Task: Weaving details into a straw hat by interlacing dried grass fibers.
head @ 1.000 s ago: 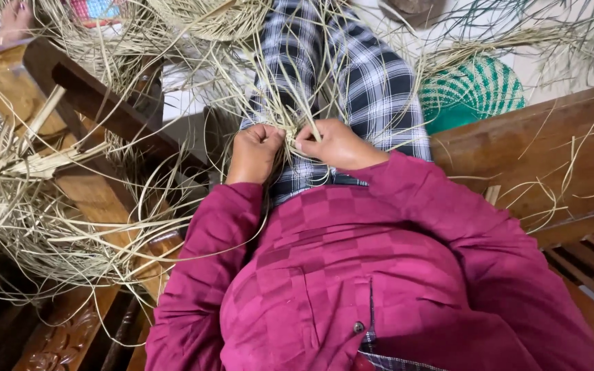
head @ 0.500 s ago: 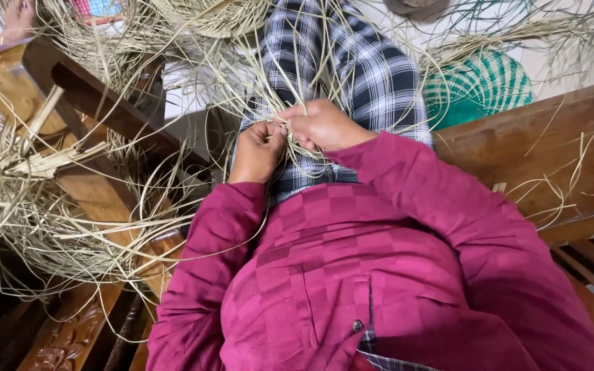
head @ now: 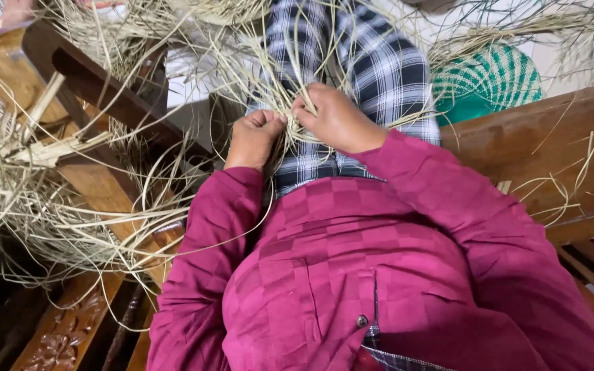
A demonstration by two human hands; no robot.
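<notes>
Wooden bench [head: 537, 158] strewn with pale straw; hands have edged up the checked lap.
Left hand [head: 254, 139] fisted, right hand [head: 338, 120] pinching straw strands [head: 290, 113] together mid-lap; weaving continues.

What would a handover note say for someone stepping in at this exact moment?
Left hand: closed in a fist on pale straw strands, over the lap.
Right hand: fingers pinched on the same strands, touching the left hand.
Things: strands fan out over the checked trousers; a loose heap of straw lies over the wooden frame on the left; a green woven piece sits beyond the wooden bench on the right.
Done: strands gathered into one bunch in both hands.
Left: cannot tell how far the weave has got; the hands hide it.
</notes>
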